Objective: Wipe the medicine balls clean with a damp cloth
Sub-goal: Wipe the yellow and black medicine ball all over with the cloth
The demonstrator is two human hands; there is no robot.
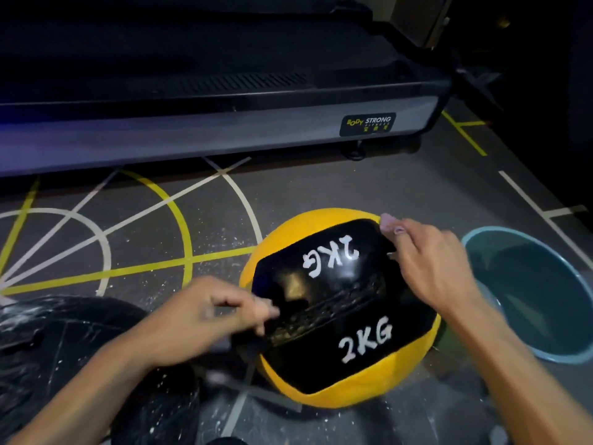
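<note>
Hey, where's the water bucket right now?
The teal bucket sits on the floor at the right edge of the head view, just right of the yellow 2KG medicine ball and the right hand.

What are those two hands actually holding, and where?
Right hand pinches a small pale cloth at the top edge of the 2KG medicine ball. Left hand is blurred beside the ball; any grip cannot be told.

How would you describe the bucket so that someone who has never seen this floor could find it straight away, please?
Start at the long treadmill across the top of the view and come down over the grey floor with its painted lines. The bucket stands to the right of the yellow and black ball, beyond the right hand. It is the only round, open, pale blue-green thing there.
</note>
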